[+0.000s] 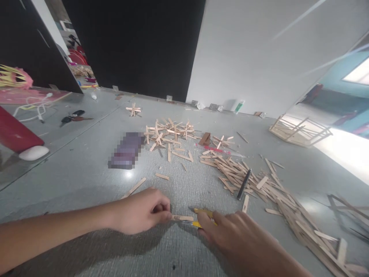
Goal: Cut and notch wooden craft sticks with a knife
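My left hand pinches one end of a short flat wooden craft stick between thumb and fingers. Dark marks show on the stick's face. From the right, my right hand closes around a yellow-handled cutting tool, with a metal blade by the stick's free end. A second yellow part with a pointed tip shows just above; whether it belongs to the same tool I cannot tell. Beyond the left wrist lies a loose craft stick, and a short cut piece is ahead of the hand.
A long heap of craft sticks spreads along the right, with a black pen on it. Star-shaped stick pieces lie farther back, beside a blurred purple object. A stick frame stands far right; keys lie left.
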The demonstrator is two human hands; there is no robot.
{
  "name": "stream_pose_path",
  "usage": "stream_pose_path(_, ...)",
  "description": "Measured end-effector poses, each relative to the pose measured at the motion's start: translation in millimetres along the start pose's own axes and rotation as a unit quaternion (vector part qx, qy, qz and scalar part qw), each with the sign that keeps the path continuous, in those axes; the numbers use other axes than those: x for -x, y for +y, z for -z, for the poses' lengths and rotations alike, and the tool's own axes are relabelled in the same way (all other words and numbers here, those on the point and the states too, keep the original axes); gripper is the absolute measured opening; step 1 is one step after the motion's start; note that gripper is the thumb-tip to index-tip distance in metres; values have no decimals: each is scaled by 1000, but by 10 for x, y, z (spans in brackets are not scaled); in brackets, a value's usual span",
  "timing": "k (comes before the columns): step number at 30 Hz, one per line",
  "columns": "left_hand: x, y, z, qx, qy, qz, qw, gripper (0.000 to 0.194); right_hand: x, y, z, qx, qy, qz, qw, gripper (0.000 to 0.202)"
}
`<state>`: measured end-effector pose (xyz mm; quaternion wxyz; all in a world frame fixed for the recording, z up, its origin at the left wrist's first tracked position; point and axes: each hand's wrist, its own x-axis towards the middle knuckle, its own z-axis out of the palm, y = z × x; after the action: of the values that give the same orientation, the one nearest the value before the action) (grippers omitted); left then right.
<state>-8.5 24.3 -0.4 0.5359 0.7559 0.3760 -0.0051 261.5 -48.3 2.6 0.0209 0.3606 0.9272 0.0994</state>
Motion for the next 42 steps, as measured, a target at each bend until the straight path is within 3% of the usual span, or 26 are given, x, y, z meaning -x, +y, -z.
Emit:
stream_pose_path(5,4,-7,6,-2,-3,2,1000,30,20,13,11,-10,1,1,1000,28)
stream_pose_path(22,-10,-15,5,-8,-13,6,1000,30,50,44,49,-32,-20,-13,999,18)
stream_pose_path(26,-6,-23,9,-6,-11,5,1000,30,52,56,58,-41,-1,-27,999,11)
stream_pose_path(38,-5,-8,16,-6,-17,-1,1000,31,8,84,96,-57,8,-5,998,23)
stream_pose_path(42,-11,-21,17,-7,-18,-7,1000,32,28,76,65,-78,-3,-23,997,15)
